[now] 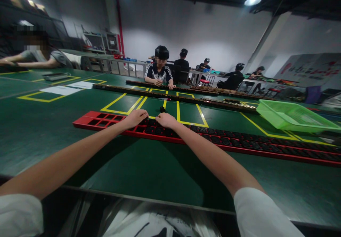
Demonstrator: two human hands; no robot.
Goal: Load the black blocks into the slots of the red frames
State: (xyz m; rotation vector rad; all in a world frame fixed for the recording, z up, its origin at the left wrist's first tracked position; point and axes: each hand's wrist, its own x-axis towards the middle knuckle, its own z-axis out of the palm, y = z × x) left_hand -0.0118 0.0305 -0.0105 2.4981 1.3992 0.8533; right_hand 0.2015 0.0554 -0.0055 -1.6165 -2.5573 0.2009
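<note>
A long red frame (82,120) with two rows of square openings lies across the table before me. Square black pieces (202,129) fill the openings on its right; several at the left end are open holes. My left hand (136,118) is over the frame where the filled part begins, its fingers closed in a pinch. Close by on the right, my right hand (165,120) is also closed, fingertips pointing toward the left hand. What either hand holds is too small or hidden to make out. A small black part (162,109) shows just beyond the right hand.
A light green plastic basket (274,118) stands to the right behind the frame. Long dark strips (181,97) lie farther back. White papers (62,90) and yellow tape outlines (206,121) mark the green table (106,162). A co-worker (159,71) sits opposite; another person (39,55) is at left.
</note>
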